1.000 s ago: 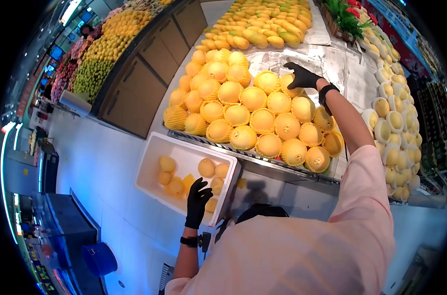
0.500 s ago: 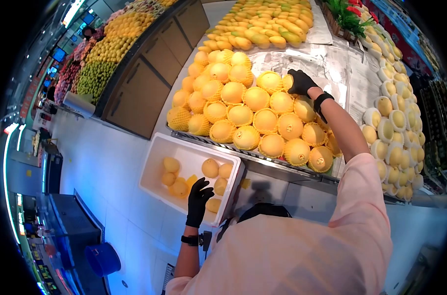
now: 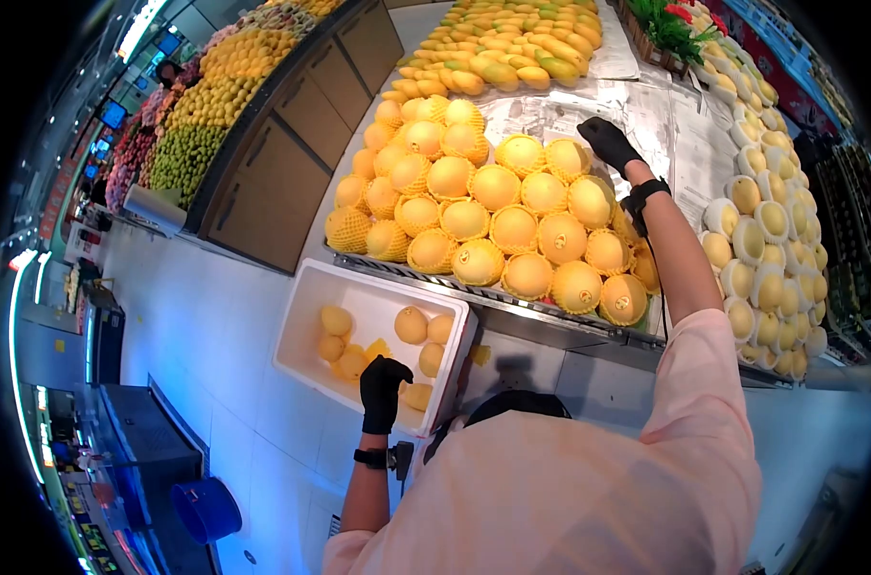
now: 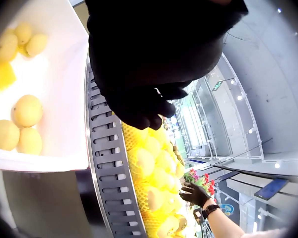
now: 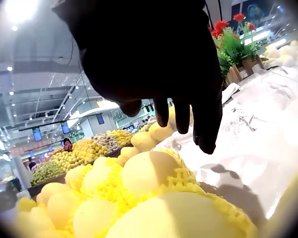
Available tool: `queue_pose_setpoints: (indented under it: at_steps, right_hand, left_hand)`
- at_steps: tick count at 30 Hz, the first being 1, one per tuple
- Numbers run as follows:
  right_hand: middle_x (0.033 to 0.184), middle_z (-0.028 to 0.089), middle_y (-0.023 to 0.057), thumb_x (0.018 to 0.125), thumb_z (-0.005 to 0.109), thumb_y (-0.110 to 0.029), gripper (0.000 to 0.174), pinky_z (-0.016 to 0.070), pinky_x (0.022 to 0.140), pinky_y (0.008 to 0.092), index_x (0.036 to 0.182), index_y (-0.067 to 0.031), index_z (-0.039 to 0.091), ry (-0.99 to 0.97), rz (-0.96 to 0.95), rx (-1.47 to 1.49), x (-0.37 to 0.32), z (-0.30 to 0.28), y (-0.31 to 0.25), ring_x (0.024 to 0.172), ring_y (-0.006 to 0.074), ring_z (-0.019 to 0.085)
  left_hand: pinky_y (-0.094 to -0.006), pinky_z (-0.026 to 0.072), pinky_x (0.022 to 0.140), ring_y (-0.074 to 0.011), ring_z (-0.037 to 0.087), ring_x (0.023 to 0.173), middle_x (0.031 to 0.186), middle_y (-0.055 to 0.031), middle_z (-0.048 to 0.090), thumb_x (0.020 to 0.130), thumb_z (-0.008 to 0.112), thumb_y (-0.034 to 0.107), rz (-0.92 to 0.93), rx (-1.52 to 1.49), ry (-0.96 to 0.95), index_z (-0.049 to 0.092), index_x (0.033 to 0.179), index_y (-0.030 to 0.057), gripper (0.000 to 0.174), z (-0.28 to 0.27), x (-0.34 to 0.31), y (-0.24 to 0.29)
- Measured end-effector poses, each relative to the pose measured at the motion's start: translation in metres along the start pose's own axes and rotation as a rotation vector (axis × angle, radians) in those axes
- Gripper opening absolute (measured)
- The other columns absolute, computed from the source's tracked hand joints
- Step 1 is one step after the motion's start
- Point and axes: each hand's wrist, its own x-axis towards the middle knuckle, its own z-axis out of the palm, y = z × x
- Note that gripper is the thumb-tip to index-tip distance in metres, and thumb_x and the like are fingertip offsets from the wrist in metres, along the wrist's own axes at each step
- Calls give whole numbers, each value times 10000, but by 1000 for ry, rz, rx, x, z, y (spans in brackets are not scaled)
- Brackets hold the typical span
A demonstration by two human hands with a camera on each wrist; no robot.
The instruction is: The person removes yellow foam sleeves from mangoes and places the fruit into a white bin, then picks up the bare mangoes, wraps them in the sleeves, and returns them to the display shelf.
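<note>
My black-gloved right hand (image 3: 610, 144) is above the back edge of a pile of round yellow fruits (image 3: 494, 187) in yellow foam nets. In the right wrist view its fingers hang down, holding nothing, just past a netted fruit (image 5: 151, 173). The gloved left hand (image 3: 382, 391) hovers over the near side of a white foam box (image 3: 297, 331), with nothing showing in its grasp. Seen from the left wrist, its fingers are loosely bent. Several bare yellow fruits (image 3: 410, 324) lie in the box, beside a piece of yellow foam netting (image 3: 376, 349).
A slatted dark edging (image 4: 109, 168) borders the display. Pale paper sheets (image 3: 637, 110) cover the surface behind the pile. Mangoes (image 3: 503, 48) are heaped at the back, white-netted fruits (image 3: 771, 220) at the right. A planter with red flowers (image 5: 236, 49) stands beyond.
My right hand went down onto the fruit at the back right corner of the pile, then drew back and right off it. The left hand's fingers have curled in slightly over the box.
</note>
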Motion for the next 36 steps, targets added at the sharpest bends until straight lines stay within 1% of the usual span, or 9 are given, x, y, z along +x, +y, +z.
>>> queue_pose_setpoints:
  at_steps: [7, 12, 14, 21, 24, 25, 29, 33, 36]
  right_hand:
    - [663, 609, 36, 862, 508, -310, 305, 447, 537, 249, 745, -48, 611, 142, 60, 413, -48, -22, -15, 567, 110, 557]
    - [628, 608, 68, 827, 523, -216, 245, 470, 539, 286, 692, -27, 601, 134, 50, 401, -96, -7, -21, 544, 137, 583]
    - [607, 583, 69, 852, 503, -193, 250, 463, 535, 291, 674, -29, 568, 155, -228, 103, -118, 7, -15, 533, 131, 574]
    - [597, 576, 47, 872, 538, -239, 282, 439, 541, 291, 677, -40, 578, 98, -39, 374, -241, 70, -47, 546, 124, 561]
    - [608, 561, 133, 858, 531, -164, 225, 446, 567, 398, 671, -45, 568, 93, -81, 191, -291, 117, -45, 582, 285, 560]
    - [586, 504, 60, 871, 546, -187, 218, 391, 494, 333, 695, -59, 548, 111, -333, 212, -306, 141, -29, 514, 178, 485]
    - [610, 582, 35, 850, 562, -176, 203, 439, 494, 262, 702, -43, 600, -152, -41, 266, -380, 182, -61, 529, 120, 562]
    - [651, 606, 30, 867, 563, -210, 222, 458, 509, 252, 731, -40, 608, -233, 340, 591, -441, 209, -102, 546, 116, 574]
    - [697, 621, 28, 877, 554, -224, 214, 470, 533, 248, 795, -42, 629, -290, 329, 615, -474, 224, -106, 580, 107, 582]
  left_hand:
    - [-283, 251, 489, -122, 267, 500, 583, 18, 242, 990, 371, 226, -193, -545, 104, 311, 672, 179, 327, -26, -7, -15]
    - [-280, 252, 482, -124, 266, 499, 578, 15, 245, 999, 377, 252, -225, -554, 170, 310, 660, 171, 355, -35, -12, -5]
    - [-281, 251, 479, -129, 264, 501, 576, 11, 244, 1004, 379, 269, -232, -585, 196, 308, 654, 168, 371, -39, -12, 0]
    - [-285, 287, 490, -141, 306, 520, 584, 0, 286, 1010, 351, 300, -195, -703, 85, 332, 661, 176, 371, -87, -14, -5]
    - [-291, 313, 496, -149, 349, 534, 597, -5, 328, 1003, 350, 296, -144, -685, -45, 355, 679, 174, 347, -114, -21, 2]
    - [-294, 322, 498, -152, 366, 540, 602, -6, 342, 1000, 351, 294, -116, -667, -86, 363, 686, 174, 337, -122, -24, 3]
    - [-299, 355, 505, -161, 415, 567, 615, -12, 384, 988, 370, 291, -123, -725, -178, 392, 717, 174, 296, -171, -36, -7]
    - [-292, 367, 504, -150, 412, 559, 617, -6, 374, 989, 380, 276, 2, -162, -207, 399, 752, 161, 264, -197, -56, 1]
    - [-277, 363, 502, -139, 408, 551, 613, 0, 351, 1006, 358, 272, -145, -498, -117, 391, 753, 161, 278, -227, -69, -30]
